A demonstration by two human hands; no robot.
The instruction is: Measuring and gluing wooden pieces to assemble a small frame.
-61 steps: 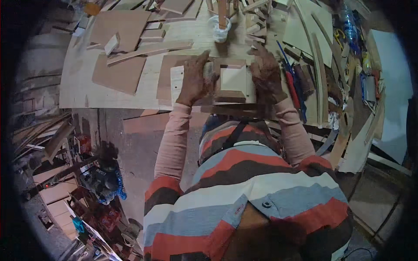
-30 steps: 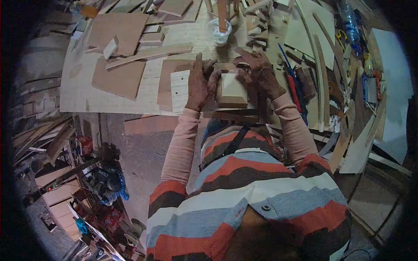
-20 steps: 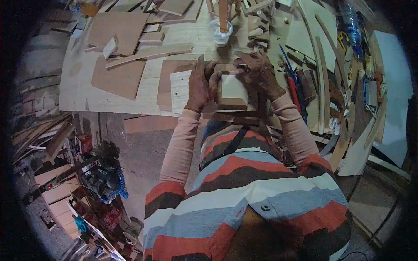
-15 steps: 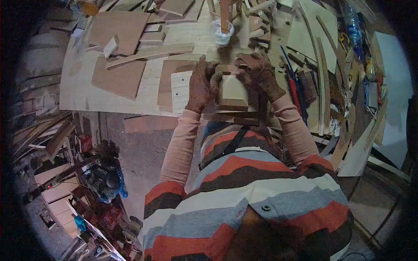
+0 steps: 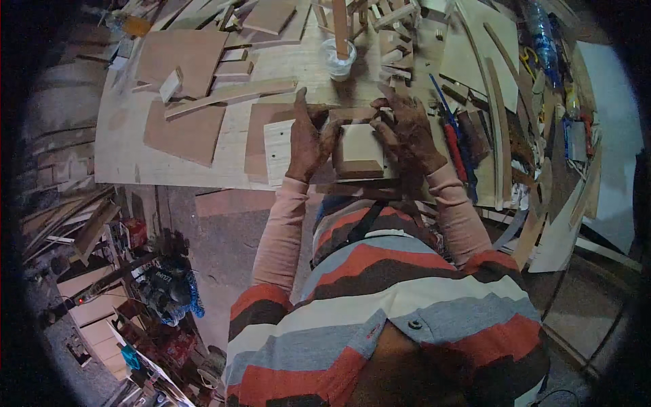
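A small squarish wooden piece (image 5: 359, 142) with a pale top and brown sloping edges sits at the table's near edge, between my hands. On its left side my left hand (image 5: 310, 139) grips it, thumb against the edge and the other fingers pointing away from me. My right hand (image 5: 409, 132) is closed at its far right corner, fingers bent over the edge. Shadow hides the fingertips and the underside. Beside my left hand lies a pale wooden strip (image 5: 277, 150) with dark holes, partly over a brown board (image 5: 256, 139).
A clear plastic cup (image 5: 338, 66) with white stuff and an upright wooden stick stands beyond my hands. Brown panels (image 5: 186, 132) and a long batten (image 5: 234, 98) lie left. Red-handled tools (image 5: 454, 149), strips (image 5: 500, 129) and a plastic bottle (image 5: 542, 37) crowd the right.
The wooden piece now appears slightly lower and to the left, with both hands still at it. My right fingers have shifted at its far corner. The whole view has tilted a little.
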